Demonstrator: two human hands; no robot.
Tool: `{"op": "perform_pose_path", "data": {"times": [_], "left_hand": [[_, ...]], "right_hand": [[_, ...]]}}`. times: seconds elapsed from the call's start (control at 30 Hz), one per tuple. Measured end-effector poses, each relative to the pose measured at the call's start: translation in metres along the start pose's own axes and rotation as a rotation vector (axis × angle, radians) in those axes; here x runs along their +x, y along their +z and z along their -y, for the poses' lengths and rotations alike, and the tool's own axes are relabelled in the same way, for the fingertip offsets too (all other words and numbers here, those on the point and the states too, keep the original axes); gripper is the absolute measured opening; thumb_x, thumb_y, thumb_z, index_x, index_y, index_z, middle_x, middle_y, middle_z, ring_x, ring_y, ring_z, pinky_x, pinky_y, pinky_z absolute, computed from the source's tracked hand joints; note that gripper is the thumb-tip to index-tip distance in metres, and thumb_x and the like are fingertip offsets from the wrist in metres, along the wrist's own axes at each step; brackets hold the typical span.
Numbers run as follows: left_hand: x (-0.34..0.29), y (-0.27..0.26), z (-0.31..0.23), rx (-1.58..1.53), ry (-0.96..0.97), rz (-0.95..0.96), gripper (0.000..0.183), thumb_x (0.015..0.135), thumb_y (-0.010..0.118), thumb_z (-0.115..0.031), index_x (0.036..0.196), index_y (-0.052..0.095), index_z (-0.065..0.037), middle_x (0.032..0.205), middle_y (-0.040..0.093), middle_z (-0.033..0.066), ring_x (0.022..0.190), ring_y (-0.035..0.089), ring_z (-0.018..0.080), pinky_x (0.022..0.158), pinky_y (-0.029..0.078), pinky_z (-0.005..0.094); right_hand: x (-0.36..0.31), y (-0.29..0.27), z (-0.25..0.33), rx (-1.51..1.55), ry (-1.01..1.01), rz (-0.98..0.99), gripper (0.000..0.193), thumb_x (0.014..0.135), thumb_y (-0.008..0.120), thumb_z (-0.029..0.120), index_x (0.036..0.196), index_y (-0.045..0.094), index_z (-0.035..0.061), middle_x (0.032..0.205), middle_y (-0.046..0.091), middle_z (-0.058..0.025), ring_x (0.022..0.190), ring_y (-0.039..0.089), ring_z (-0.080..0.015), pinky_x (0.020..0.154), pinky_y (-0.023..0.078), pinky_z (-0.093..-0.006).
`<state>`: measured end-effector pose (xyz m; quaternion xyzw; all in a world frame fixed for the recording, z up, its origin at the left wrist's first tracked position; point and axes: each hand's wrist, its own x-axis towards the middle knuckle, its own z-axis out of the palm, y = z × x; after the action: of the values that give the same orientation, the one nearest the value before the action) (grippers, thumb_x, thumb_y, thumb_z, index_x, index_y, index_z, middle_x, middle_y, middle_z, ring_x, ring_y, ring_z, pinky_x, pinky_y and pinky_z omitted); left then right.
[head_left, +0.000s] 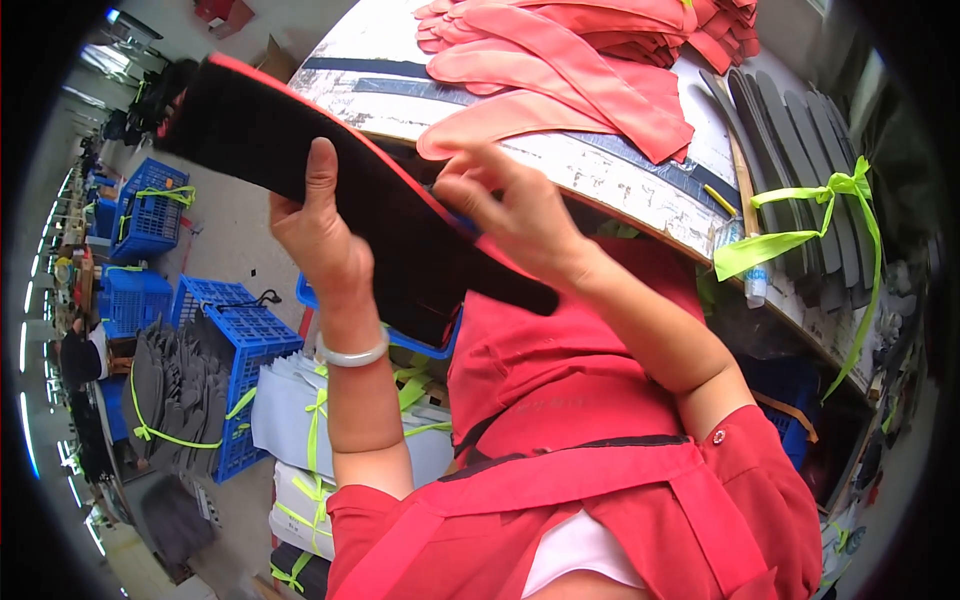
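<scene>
My left hand (325, 235) grips a long, boot-shaped cut panel (400, 260), its thumb laid over the black face. A thin coral border runs along the panel's upper edge. The panel is held up slantwise in front of my red apron. Over its upper edge, my right hand (515, 205) has its fingers curled in, thumb and fingertips close together. What they hold, if anything, is hidden. Just beyond, coral cut pieces (560, 60) of a similar curved shape lie piled on the worn white table (600, 175), one reaching close to my right fingers.
Stacked grey pieces (800, 170), tied with a lime-green strip (830, 195), stand at the table's right. A yellow pen (720, 200) lies nearby. Blue crates (235, 345) line the floor at left, beside bundled dark grey pieces (175, 390) and tied pale bundles (295, 410).
</scene>
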<state>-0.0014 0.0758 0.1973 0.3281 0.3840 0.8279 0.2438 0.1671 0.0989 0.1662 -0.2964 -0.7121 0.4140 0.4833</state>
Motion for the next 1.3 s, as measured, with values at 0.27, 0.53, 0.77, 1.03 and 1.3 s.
{"op": "perform_pose_path", "data": {"times": [0.27,0.53,0.77,1.03,1.3], "left_hand": [[-0.068,-0.017,0.066,-0.140,-0.578,0.122,0.022,0.081,0.073,0.005,0.100,0.065,-0.003,0.091,0.067,0.0051,0.084,0.065,0.0159,0.081,0.055,0.0297],[-0.106,-0.038,0.085,-0.242,-0.888,0.170,0.016,0.091,0.065,-0.003,0.107,0.065,-0.003,0.102,0.066,0.0028,0.091,0.062,0.0116,0.084,0.050,0.0263],[-0.123,-0.051,0.088,-0.233,-0.806,0.152,0.026,0.092,0.064,-0.003,0.117,0.060,0.000,0.111,0.064,0.0059,0.100,0.062,0.0156,0.092,0.050,0.0310],[-0.140,-0.055,0.093,-0.193,-0.834,0.112,0.026,0.092,0.064,-0.005,0.118,0.061,-0.003,0.113,0.064,0.0051,0.104,0.060,0.0165,0.095,0.048,0.0311],[-0.140,-0.049,0.090,-0.166,-0.756,0.029,0.022,0.091,0.067,-0.008,0.113,0.062,-0.004,0.105,0.064,0.0023,0.097,0.060,0.0125,0.089,0.049,0.0280]], "right_hand": [[-0.024,-0.021,-0.038,-0.063,0.222,0.160,0.016,0.093,0.065,0.015,0.098,0.065,0.0004,0.075,0.063,-0.0051,0.073,0.056,-0.0071,0.065,0.047,-0.0253],[-0.049,-0.029,-0.063,-0.082,0.394,0.163,0.021,0.091,0.066,0.020,0.088,0.060,-0.0004,0.067,0.060,-0.0126,0.060,0.057,-0.0170,0.059,0.047,-0.0315],[-0.060,-0.038,-0.070,-0.183,0.366,0.233,0.022,0.091,0.065,0.025,0.094,0.063,0.0033,0.072,0.064,-0.0142,0.066,0.064,-0.0247,0.063,0.050,-0.0338],[-0.065,-0.029,-0.068,-0.135,0.430,0.251,0.021,0.091,0.063,0.023,0.095,0.061,0.0025,0.075,0.060,-0.0197,0.067,0.062,-0.0331,0.060,0.047,-0.0375],[-0.068,-0.027,-0.066,-0.173,0.400,0.249,0.020,0.093,0.061,0.021,0.088,0.059,0.0018,0.075,0.061,-0.0190,0.068,0.061,-0.0356,0.060,0.048,-0.0372]]}}
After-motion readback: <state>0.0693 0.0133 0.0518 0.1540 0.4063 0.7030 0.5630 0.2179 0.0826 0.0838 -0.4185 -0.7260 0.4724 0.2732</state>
